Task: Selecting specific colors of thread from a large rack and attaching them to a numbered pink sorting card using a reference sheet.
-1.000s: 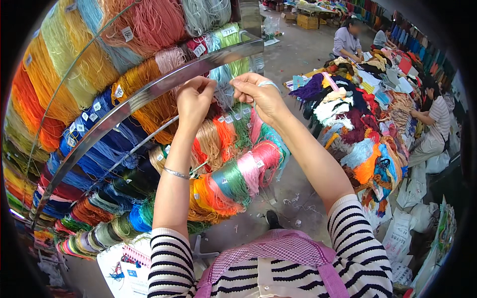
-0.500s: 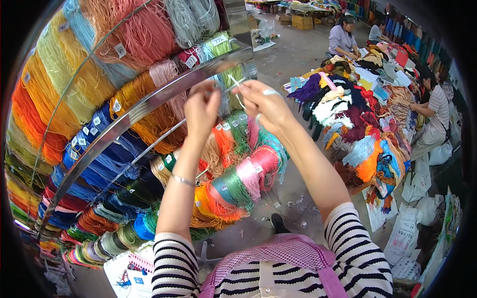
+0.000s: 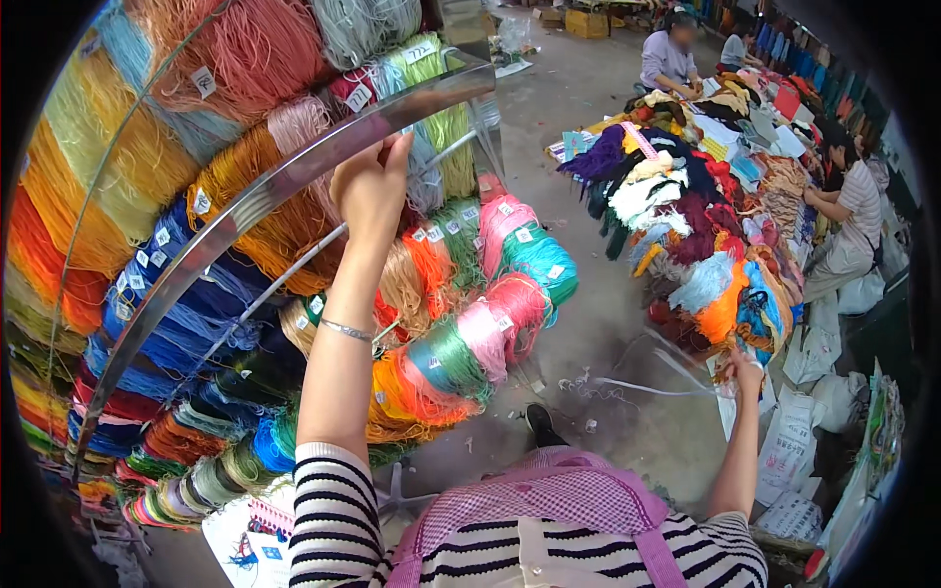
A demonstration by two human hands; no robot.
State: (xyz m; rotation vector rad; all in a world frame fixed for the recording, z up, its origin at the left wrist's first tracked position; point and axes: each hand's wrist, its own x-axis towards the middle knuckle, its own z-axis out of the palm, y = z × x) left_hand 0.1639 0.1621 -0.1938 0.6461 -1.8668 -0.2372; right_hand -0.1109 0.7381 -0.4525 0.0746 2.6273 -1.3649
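Note:
My left hand [image 3: 372, 191] is raised at the rack, just below its curved metal rail [image 3: 294, 176]. Its fingers are closed, and whatever they pinch is hidden. Colored yarn skeins [image 3: 431, 367] hang on rods around that forearm, many with small white labels. Far out to the right, my right hand [image 3: 745, 374] is closed beside the low front end of a yarn pile [image 3: 720, 304]. A thin white strip [image 3: 652, 389] trails leftward from it in a blurred loop. A pink skein and a teal skein [image 3: 544, 265] hang at the rod's near end.
Two people work by the yarn-covered table, one in lilac [image 3: 669, 59] at its far side and one in stripes [image 3: 863, 201] at its right. White sacks [image 3: 784, 446] lie along the right. Scraps litter the floor around my shoe [image 3: 539, 424]. Cardboard boxes [image 3: 586, 24] stand farther back.
My hands were together at the rail with a white strip between them. My right hand has swung down and right, the strip trailing; my left has moved slightly left and stays at the rail.

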